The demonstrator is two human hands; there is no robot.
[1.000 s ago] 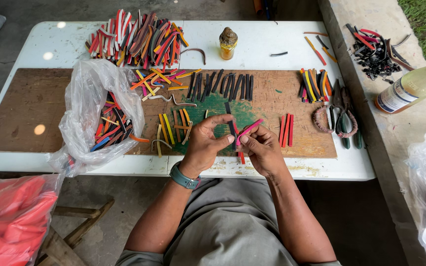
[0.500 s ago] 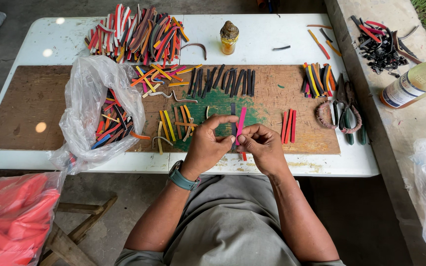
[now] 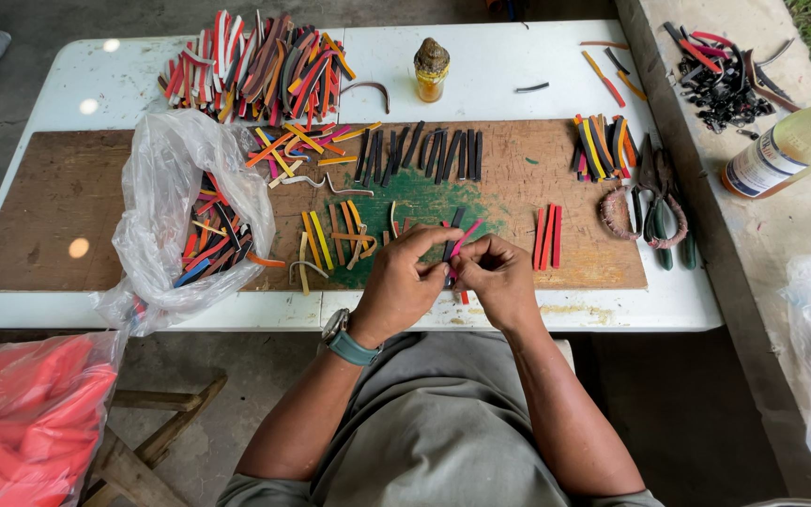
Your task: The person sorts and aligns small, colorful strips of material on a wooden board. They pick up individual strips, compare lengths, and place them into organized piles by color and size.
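Both hands meet at the near edge of the counter (image 3: 518, 70), fingertips together. Left hand (image 3: 404, 282), with a teal-strapped watch (image 3: 347, 340) at the wrist, pinches a pink strip (image 3: 465, 240) and a black strip (image 3: 453, 225) that stand up slanted between the two hands. Right hand (image 3: 499, 275) is closed on the same strips from the other side; a red bit shows just below the fingers, too small to tell what it is.

Strips are held over the green patch (image 3: 429, 199) of the brown board (image 3: 58, 207) lying on the white counter.

Around them on the board: three red strips (image 3: 547, 237) just right of the hands, a row of black strips (image 3: 424, 152) beyond, yellow and brown strips (image 3: 330, 235) to the left. Clear plastic bag (image 3: 166, 202) with mixed coloured strips sits at far left of the board. Big heap of coloured strips (image 3: 255, 66) at the back, small yellow bottle (image 3: 431, 70) beside it. Green-handled pliers (image 3: 664, 202) at the board's right end, next to a bundle of mixed strips (image 3: 603, 145). Glass bottle (image 3: 790, 145) lies on the concrete ledge at right, near a pile of black scraps (image 3: 720, 84).
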